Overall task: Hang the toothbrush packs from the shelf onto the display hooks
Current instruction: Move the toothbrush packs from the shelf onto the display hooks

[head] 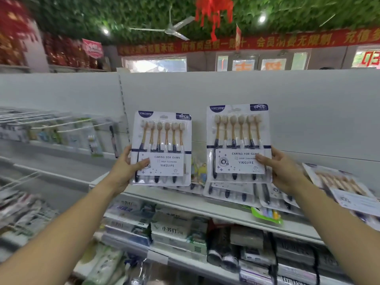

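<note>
In front of the white back panel (pixel 267 103), you've got 2 clear plastic blister packs of 6 gold-and-navy toothbrushes up in the air, both upright. Your left hand (pixel 127 167) pinches the left pack (pixel 162 149) at its lower left edge, thumb on the label. Your right hand (pixel 281 169) clamps the right pack (pixel 238 142) at its lower right edge, a bit higher. More packs (pixel 232 193) lie flat on the white shelf (pixel 185 199) right below.

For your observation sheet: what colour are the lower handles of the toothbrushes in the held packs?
Dark navy, nearly black, on both the left pack and right pack; head view.
</note>
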Action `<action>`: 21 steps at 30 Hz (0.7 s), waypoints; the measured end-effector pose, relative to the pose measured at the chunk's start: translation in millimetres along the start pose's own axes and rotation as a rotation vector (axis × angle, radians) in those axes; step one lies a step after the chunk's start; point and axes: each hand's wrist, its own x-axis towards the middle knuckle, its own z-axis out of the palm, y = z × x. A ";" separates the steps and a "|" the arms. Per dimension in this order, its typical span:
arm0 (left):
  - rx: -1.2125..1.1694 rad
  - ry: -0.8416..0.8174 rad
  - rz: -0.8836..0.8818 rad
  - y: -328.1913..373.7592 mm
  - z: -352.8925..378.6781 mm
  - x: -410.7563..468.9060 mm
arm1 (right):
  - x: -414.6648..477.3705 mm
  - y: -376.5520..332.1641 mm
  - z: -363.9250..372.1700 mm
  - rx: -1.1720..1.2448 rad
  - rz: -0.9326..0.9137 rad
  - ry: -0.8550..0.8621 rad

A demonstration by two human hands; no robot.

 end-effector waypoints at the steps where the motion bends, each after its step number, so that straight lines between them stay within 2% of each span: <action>1: 0.012 0.028 0.008 2.7 -15.3 -6.2 | 5.3 6.3 17.3 0.003 0.005 -0.032; 7: 0.043 0.205 0.065 18.1 -113.3 -53.0 | 25.7 46.3 122.8 0.013 0.061 -0.235; 14: 0.073 0.366 0.080 23.5 -233.7 -116.3 | 35.8 111.8 240.8 0.004 0.116 -0.377; 21: 0.093 0.447 0.056 31.2 -341.0 -156.5 | 25.9 156.9 358.3 -0.021 0.132 -0.475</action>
